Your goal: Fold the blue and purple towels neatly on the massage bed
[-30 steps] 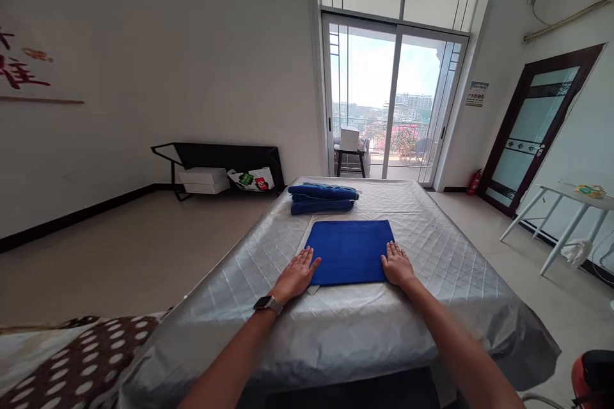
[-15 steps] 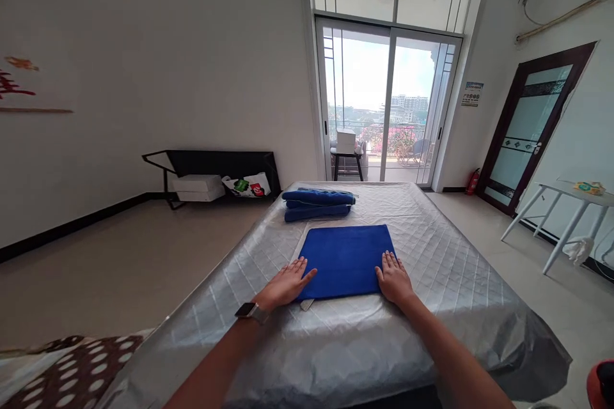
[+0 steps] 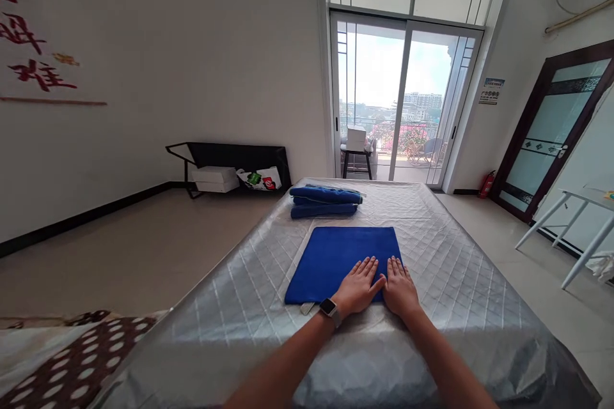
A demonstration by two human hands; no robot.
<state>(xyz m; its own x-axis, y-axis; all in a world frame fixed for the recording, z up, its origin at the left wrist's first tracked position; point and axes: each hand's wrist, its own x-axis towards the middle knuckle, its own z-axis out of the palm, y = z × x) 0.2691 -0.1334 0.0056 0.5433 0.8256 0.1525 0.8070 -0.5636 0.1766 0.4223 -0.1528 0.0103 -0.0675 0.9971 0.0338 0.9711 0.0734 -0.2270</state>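
Note:
A flat, folded blue cloth [image 3: 336, 259] lies on the silver quilted cover [image 3: 230, 313] of a bed or table. My left hand [image 3: 359, 284] rests palm down on the cloth's near right part, fingers stretched out. Right beside it, my right hand [image 3: 400, 287] lies flat over the cloth's right edge, the left thumb close to or touching it. A pale tag [image 3: 307, 308] sticks out from under the cloth's near edge. Farther back sits a stack of folded blue cloths [image 3: 326, 202], apart from the flat one.
A black rack [image 3: 240, 163] holding white boxes [image 3: 215, 179] and a printed bag [image 3: 261, 179] stands by the left wall. Brown dotted fabric [image 3: 81, 364] is at the lower left. Sliding glass doors [image 3: 400, 115] are ahead; a white table [image 3: 588, 198] stands right.
My left hand has moved right, from the cloth's left edge to beside my right hand. The right hand stays near the right edge. The view has turned slightly left.

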